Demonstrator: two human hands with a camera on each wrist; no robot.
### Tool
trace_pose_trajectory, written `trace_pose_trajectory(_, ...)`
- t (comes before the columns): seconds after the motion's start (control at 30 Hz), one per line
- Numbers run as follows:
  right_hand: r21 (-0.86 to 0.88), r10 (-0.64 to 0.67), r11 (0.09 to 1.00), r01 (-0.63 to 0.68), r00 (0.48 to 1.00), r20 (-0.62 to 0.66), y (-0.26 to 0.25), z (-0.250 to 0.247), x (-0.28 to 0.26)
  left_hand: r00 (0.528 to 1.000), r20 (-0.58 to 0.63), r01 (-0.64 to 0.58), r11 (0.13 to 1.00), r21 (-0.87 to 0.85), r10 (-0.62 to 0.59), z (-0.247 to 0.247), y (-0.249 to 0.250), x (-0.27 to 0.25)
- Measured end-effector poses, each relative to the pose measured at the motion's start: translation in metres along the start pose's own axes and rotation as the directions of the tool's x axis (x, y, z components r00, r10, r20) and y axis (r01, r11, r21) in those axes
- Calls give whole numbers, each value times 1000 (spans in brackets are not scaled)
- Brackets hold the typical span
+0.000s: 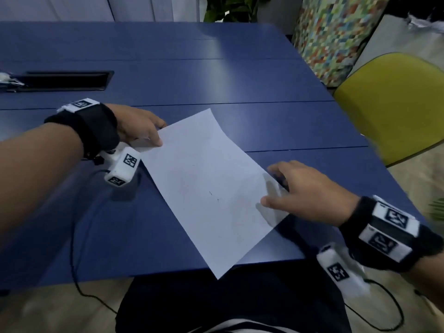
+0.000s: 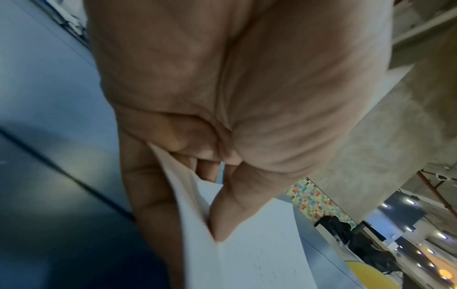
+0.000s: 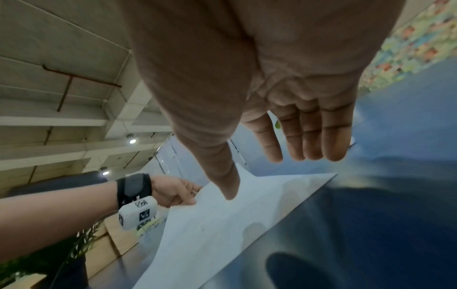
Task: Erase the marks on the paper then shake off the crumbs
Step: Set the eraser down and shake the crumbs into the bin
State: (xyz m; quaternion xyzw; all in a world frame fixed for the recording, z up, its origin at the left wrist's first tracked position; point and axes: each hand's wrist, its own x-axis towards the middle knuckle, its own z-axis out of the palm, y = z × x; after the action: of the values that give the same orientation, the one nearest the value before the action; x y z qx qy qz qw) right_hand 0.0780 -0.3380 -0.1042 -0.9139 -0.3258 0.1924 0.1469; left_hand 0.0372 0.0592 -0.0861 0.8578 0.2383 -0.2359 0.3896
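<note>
A white sheet of paper (image 1: 209, 183) lies slantwise over the front of the blue table (image 1: 168, 80), its near corner hanging past the table edge. Two tiny faint marks (image 1: 211, 193) show near its middle. My left hand (image 1: 139, 126) pinches the sheet's far-left edge, thumb on top and fingers beneath, as the left wrist view shows on the paper (image 2: 259, 254). My right hand (image 1: 307, 191) hovers at the sheet's right edge with straight fingers (image 3: 311, 136) and the thumb out over the paper (image 3: 210, 234). It holds nothing. No eraser is in view.
A yellow chair (image 1: 396, 104) stands at the table's right side, with a multicoloured panel (image 1: 336, 37) behind it. A black cable slot (image 1: 64, 80) is cut into the table at the far left. Black cables hang from both wrist cameras over the front edge.
</note>
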Motion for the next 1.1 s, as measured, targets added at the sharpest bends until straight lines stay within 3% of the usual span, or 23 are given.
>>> trace_pose_trajectory(0.1,17,29,999,-28,997,-74,5,4,-44,999,47,22,994,-103,-17,3,-23,-17)
trace_pose_trajectory(0.23,105,127,987,-121,990,-54,12,14,-87,986,167,15,971,-237,26,12,-50,-41)
trace_pose_trajectory(0.6,300,290,915,-270,957,-24,5,38,-137,982,151,-12,830,-557,116,73,-75,-99)
trace_pose_trajectory(0.73,599,402,746,-291,914,-58,18,56,-155,980,118,-55,783,-620,162,100,-70,-119)
trace_pose_trajectory(0.9,903,531,353,-245,847,22,30,69,-164,972,102,-100,764,-637,212,131,-68,-137)
trace_pose_trajectory(0.97,944,519,233,-234,850,83,34,74,-166,975,68,-123,765,-632,213,143,-71,-143)
trace_pose_trajectory(1.03,955,484,181,-235,866,122,41,77,-170,974,26,-158,757,-634,225,155,-72,-150)
trace_pose_trajectory(1.1,947,450,210,-242,884,126,44,78,-175,970,2,-188,755,-628,243,165,-72,-158)
